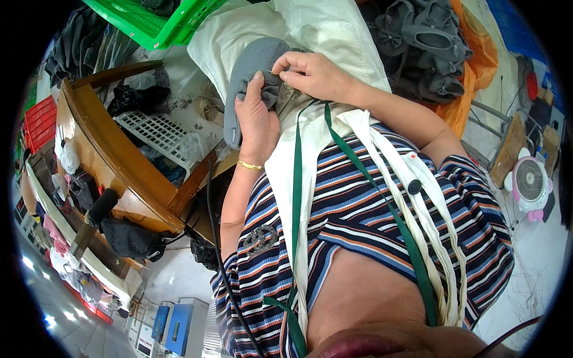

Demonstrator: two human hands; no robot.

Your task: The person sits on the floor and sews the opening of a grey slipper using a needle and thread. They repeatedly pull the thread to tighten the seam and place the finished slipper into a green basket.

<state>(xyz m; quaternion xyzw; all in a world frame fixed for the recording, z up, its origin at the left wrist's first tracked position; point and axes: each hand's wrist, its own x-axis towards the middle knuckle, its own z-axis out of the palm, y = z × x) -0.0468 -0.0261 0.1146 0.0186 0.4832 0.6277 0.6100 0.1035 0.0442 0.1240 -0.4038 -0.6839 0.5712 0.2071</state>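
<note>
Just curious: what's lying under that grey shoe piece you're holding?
Under the grey shoe piece lies cream cloth over the lap. The left hand and right hand hide its near end and whatever sits beneath.

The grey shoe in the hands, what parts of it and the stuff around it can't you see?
Head view only:
- Grey shoe: its near end is covered by the left hand and the right hand.
- Whatever the right fingertips pinch: too small to tell.
- Pile of grey shoes: cut off by the top edge.
- Green crate: cut off at the top edge.
</note>
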